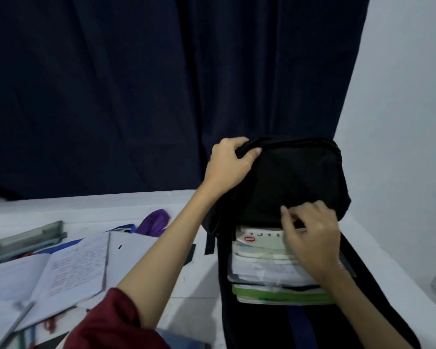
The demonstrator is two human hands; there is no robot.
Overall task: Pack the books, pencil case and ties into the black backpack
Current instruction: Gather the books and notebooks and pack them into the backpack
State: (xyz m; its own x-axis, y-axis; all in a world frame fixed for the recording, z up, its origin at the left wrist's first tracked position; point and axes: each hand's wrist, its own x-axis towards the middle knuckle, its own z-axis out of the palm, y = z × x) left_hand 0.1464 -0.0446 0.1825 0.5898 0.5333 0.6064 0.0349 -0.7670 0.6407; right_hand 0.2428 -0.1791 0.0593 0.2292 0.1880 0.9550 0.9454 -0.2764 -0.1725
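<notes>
I see a white table running across the near half of the view, with a dark navy curtain hanging behind it and a pale wall at the right. The black backpack lies on the right part of the table, its long axis running from near to far, its opened mouth toward me and its top flap raised at the far end. Inside it sits a stack of books, lying flat with their edges facing me, a green-edged one at the bottom. My left hand grips the upper left corner of the flap, fingers curled over its edge and thumb on the front. My right hand rests on top of the stack just under the flap's lower edge, fingers bent and pinching at something there; I cannot tell what. On the left of the table lie an open notebook, loose white paper, a grey pencil case at the far left, and a purple tie beyond the paper. A dark red sleeve covers my left upper arm.
</notes>
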